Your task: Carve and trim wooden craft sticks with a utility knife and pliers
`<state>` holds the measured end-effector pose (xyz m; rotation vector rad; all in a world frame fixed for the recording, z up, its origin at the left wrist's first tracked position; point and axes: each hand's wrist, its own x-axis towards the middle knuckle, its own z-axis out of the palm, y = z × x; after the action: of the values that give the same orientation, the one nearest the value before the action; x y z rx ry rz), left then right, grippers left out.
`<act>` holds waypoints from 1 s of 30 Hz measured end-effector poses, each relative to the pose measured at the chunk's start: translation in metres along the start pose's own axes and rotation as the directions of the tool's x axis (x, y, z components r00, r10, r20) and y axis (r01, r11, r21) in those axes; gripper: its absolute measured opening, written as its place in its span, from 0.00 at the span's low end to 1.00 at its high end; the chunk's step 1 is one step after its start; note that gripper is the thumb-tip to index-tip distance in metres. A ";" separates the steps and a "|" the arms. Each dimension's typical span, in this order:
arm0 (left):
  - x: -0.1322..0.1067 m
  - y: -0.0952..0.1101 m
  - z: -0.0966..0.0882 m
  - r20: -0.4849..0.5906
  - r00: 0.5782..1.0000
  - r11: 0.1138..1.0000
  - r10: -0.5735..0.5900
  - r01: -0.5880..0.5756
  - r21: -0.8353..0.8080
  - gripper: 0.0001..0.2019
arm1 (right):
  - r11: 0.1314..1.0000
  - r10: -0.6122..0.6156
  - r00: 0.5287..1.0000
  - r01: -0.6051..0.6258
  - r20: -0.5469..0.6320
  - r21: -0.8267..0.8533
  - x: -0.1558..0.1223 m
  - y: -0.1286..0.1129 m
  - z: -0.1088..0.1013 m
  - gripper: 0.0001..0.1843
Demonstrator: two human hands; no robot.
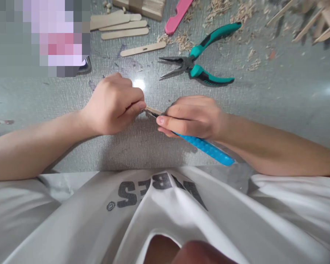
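Note:
Between my two hands runs a wooden craft stick (153,110), mostly hidden by fingers. My left hand (117,104) is closed, pinching the stick's left end between thumb and curled fingers. A craft knife with a blue handle (209,148) is in my right hand (192,115), whose fingers wrap round its front part. The handle slants down to the right below my palm. The dark knife tip lies close along the stick; whether the edge touches the wood I cannot tell. My right fingers also meet the stick's other end.
Beyond my hands lie open needle-nose pliers (191,64) with teal grips. A slotted craft stick (143,48), several plain sticks (125,33), a wooden block (143,8) and a pink tool handle (177,18) are farther back. Wood shavings (218,11) litter the table (264,95); a stick assembly (319,22) stands right.

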<state>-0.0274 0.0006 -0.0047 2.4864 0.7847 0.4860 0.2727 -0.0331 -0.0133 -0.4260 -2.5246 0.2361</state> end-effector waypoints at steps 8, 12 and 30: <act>0.002 -0.001 -0.003 0.009 1.000 0.997 0.018 -0.017 -0.070 0.20 | 0.997 0.024 1.000 -0.023 -0.007 0.074 0.001 0.000 -0.004 0.18; 0.003 -0.001 -0.004 0.023 1.000 0.996 0.007 -0.005 -0.085 0.20 | 0.996 0.030 0.999 -0.033 0.030 0.077 0.003 -0.001 -0.008 0.16; 0.003 -0.004 -0.005 0.034 0.998 0.995 0.046 -0.043 -0.090 0.19 | 0.999 -0.002 0.992 -0.004 0.129 0.044 -0.005 0.003 -0.002 0.12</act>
<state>-0.0291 0.0070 -0.0022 2.4277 0.6804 0.4793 0.2782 -0.0318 -0.0150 -0.4062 -2.6397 0.3286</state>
